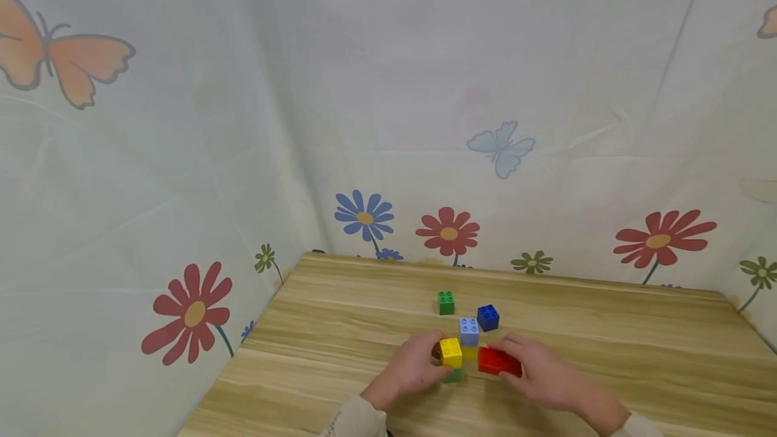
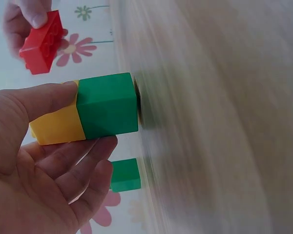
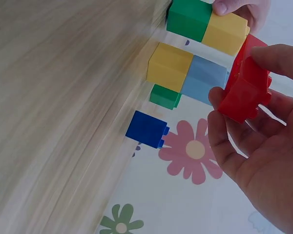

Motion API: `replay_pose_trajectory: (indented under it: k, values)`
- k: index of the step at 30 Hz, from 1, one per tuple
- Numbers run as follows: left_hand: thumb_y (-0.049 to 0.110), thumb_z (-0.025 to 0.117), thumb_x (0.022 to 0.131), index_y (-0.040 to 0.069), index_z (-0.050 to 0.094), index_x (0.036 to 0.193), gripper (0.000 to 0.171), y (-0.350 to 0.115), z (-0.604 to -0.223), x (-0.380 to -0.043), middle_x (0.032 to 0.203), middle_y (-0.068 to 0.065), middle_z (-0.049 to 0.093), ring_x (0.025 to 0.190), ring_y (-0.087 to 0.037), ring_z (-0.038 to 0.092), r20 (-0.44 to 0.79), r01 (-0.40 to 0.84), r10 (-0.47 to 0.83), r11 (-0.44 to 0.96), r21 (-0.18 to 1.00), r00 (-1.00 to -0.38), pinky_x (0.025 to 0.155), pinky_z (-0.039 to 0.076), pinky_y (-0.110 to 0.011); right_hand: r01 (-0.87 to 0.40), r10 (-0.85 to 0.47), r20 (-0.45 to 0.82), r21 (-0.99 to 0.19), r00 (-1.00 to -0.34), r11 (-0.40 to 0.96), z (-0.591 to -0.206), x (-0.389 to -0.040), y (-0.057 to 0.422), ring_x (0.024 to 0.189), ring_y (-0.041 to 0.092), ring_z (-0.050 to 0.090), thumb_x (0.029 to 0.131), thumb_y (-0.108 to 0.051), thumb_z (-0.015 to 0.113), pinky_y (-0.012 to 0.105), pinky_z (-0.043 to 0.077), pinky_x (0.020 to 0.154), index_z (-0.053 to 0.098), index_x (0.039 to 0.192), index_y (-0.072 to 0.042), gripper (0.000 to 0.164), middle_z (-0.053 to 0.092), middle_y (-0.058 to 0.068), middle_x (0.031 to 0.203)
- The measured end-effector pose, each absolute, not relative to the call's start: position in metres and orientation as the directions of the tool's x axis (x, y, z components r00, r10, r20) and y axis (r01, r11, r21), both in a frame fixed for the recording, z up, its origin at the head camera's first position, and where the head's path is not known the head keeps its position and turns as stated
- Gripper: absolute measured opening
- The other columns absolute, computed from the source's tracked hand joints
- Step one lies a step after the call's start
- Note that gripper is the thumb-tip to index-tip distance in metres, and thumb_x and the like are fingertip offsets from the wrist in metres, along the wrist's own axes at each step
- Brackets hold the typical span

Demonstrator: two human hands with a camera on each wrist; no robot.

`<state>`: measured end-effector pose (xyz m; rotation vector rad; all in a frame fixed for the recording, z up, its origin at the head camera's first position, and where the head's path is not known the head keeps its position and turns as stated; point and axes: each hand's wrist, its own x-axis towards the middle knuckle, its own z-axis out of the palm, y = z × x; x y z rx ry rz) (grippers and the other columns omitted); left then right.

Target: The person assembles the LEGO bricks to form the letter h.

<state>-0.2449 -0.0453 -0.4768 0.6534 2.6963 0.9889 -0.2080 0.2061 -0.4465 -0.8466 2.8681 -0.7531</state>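
In the head view my left hand (image 1: 415,364) grips a two-brick stack near the table's front. A yellow toy building brick (image 1: 451,353) sits on top of a green brick (image 2: 110,105). Thumb on one side and fingertips on the other pinch it, and its green base is right at the wooden surface. To the right, my right hand (image 1: 543,376) holds a red brick (image 3: 244,85), longer than the others, between thumb and fingers, above the table. Between the hands and slightly behind stands a second stack, a light blue brick (image 1: 469,332) on a yellow brick (image 3: 170,68).
A single green brick (image 1: 446,303) and a dark blue brick (image 1: 488,317) stand farther back on the wooden table (image 1: 340,309). Behind the table hangs a pale cloth (image 1: 388,86) printed with flowers and butterflies.
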Motion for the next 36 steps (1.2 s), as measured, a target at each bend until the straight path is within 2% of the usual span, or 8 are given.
replay_pose_trajectory:
  k: [5,13,21,36]
  values:
    - [0.026,0.076,0.081,0.022,0.059,0.107,0.031,-0.041,-0.476,-0.242,0.092,0.015,0.058,0.080,-0.002,0.053,-0.030,0.350,0.485,0.671,0.654,-0.874,0.073,0.048,-0.023,-0.506,-0.522,0.109,-0.472,-0.846,0.722,-0.445,-0.206,0.204,0.092,0.011,0.053,0.086,-0.025,0.070,0.033,0.051,0.080,0.057,0.124,-0.016,0.041,0.057,-0.006,0.117]
    - [0.026,0.077,0.080,0.021,0.059,0.104,0.030,-0.036,-0.476,-0.239,0.091,0.014,0.060,0.080,-0.002,0.054,-0.005,0.393,0.514,0.664,0.636,-0.858,0.073,0.048,-0.023,-0.533,-0.528,0.152,-0.463,-0.835,0.709,-0.443,-0.203,0.200,0.092,0.010,0.053,0.087,-0.023,0.069,0.032,0.051,0.079,0.059,0.122,-0.018,0.037,0.057,-0.007,0.116]
    - [0.025,0.076,0.081,0.022,0.059,0.102,0.027,-0.034,-0.479,-0.239,0.091,0.016,0.061,0.081,-0.001,0.055,-0.002,0.402,0.534,0.638,0.657,-0.845,0.074,0.048,-0.022,-0.576,-0.552,0.203,-0.460,-0.809,0.676,-0.448,-0.205,0.196,0.094,0.009,0.053,0.087,-0.020,0.069,0.030,0.051,0.081,0.056,0.126,-0.023,0.041,0.055,-0.008,0.119]
    - [0.030,0.074,0.083,0.027,0.059,0.110,0.031,-0.033,-0.479,-0.240,0.100,0.019,0.061,0.088,0.000,0.056,-0.045,0.393,0.576,0.611,0.687,-0.816,0.081,0.048,-0.026,-0.567,-0.559,0.180,-0.490,-0.809,0.662,-0.448,-0.209,0.189,0.099,0.015,0.054,0.087,-0.018,0.069,0.035,0.052,0.082,0.055,0.128,-0.021,0.044,0.055,-0.002,0.120]
